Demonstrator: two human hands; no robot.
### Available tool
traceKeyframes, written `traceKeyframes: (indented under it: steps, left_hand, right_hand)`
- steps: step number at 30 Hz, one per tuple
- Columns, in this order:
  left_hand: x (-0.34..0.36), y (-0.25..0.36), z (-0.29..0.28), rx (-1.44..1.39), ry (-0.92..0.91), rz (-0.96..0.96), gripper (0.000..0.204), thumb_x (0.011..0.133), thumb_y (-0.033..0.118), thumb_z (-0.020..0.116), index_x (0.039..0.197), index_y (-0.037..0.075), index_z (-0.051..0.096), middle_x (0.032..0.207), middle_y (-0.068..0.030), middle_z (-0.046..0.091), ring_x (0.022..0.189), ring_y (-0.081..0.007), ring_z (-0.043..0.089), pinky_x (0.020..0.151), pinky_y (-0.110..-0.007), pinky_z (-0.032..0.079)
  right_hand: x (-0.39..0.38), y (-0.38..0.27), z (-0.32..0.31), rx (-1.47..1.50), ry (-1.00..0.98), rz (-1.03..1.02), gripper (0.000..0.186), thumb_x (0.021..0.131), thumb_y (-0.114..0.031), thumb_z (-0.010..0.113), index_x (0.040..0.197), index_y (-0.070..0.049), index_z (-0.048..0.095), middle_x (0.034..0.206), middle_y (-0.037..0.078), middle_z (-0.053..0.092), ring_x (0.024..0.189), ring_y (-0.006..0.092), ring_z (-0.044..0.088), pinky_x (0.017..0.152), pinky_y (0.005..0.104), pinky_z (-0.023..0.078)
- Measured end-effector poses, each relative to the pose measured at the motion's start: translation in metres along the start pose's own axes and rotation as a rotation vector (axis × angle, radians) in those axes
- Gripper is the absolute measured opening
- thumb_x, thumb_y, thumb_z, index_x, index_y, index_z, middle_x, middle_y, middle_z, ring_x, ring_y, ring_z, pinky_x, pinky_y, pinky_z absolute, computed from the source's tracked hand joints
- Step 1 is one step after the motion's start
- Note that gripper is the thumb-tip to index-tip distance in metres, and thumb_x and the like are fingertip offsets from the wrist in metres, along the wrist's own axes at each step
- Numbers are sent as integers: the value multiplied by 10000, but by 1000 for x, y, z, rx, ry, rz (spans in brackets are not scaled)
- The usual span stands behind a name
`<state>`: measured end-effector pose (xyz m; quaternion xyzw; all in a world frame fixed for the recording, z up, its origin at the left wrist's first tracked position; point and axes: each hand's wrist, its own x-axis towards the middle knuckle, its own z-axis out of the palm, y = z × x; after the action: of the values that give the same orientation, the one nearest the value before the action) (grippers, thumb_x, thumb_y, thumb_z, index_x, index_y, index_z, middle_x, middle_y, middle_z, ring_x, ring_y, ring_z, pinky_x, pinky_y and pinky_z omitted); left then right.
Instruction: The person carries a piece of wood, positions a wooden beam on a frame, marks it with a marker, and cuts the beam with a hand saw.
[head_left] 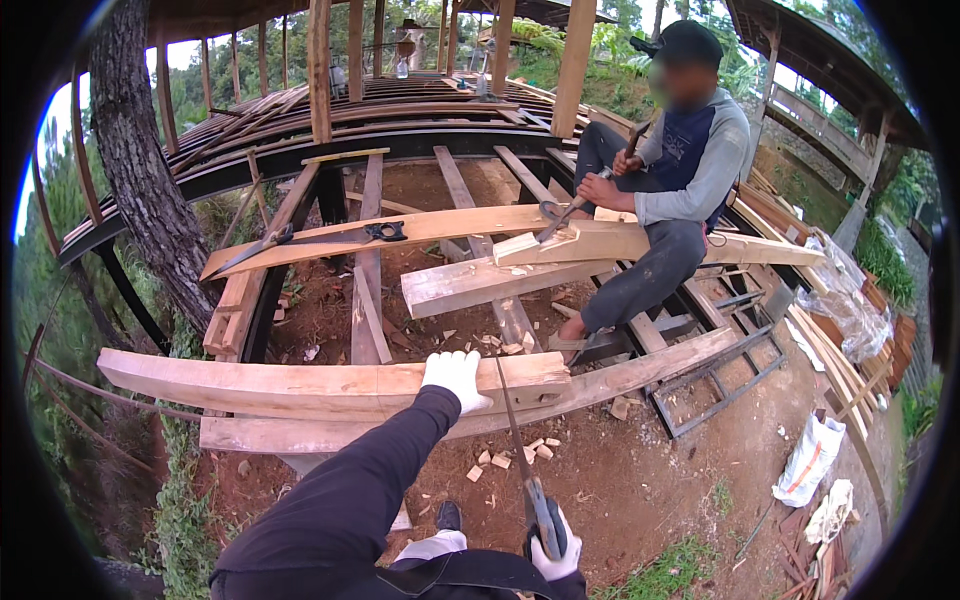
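My left hand (457, 382), in a white glove, presses down on a thick wooden beam (270, 385), its fingers curled over the top. In my right hand (556, 548), also gloved, is the handle of a hand saw (527, 470). The saw blade runs up to the beam near its right end and crosses its edge, just right of my left hand. Under this beam lies a longer plank (660, 370) that extends farther right. Wood offcuts (500, 461) lie on the ground beside the saw.
Across from me a seated person (680, 150) works a chisel (560, 220) on a notched beam (620, 243). Another hand saw (340, 236) rests on a curved plank (450, 225). A tree trunk (150, 170) stands left; a metal frame (715, 380) and white sack (810, 460) lie right.
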<state>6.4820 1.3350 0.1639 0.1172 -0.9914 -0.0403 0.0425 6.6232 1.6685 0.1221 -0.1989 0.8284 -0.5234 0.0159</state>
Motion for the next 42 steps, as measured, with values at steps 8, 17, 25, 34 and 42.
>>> traceKeyframes:
  steps: [8, 17, 25, 34, 42]
  left_hand:
    - [2, 11, 7, -18, 14, 25, 911, 684, 616, 781, 1379, 84, 528, 1203, -141, 625, 1136, -298, 592, 978, -447, 414]
    - [2, 8, -4, -34, 17, 17, 846, 692, 602, 779, 1322, 86, 550, 1202, -156, 628, 1141, -318, 594, 997, -456, 413]
    - [-3, -5, 3, -42, 30, 4, 848, 691, 595, 779, 1334, 93, 548, 1205, -149, 627, 1139, -314, 597, 984, -458, 417]
    - [6, 12, -2, -40, 24, 35, 831, 692, 595, 784, 1304, 82, 555, 1184, -151, 628, 1136, -312, 595, 995, -446, 410]
    - [3, -2, 10, -28, 52, 12, 873, 685, 615, 778, 1330, 73, 546, 1184, -145, 623, 1135, -309, 587, 987, -444, 404]
  right_hand:
    - [156, 13, 70, 172, 97, -77, 532, 852, -66, 675, 1359, 41, 557, 1276, 229, 657, 1211, 291, 638, 1041, 367, 472]
    - [45, 4, 16, 167, 108, -23, 564, 841, -39, 620, 1399, 3, 551, 959, 132, 742, 689, 144, 691, 648, 314, 563]
    - [112, 19, 56, 92, 59, -43, 587, 835, -58, 671, 1402, 11, 535, 1285, 205, 665, 1204, 277, 652, 1021, 367, 492]
    - [90, 30, 43, 123, 179, -151, 563, 854, -26, 637, 1404, 33, 535, 1164, 180, 712, 964, 208, 711, 858, 340, 551]
    - [59, 3, 33, 307, 33, 233, 601, 842, -9, 633, 1434, -22, 525, 995, 144, 727, 782, 166, 712, 727, 324, 570]
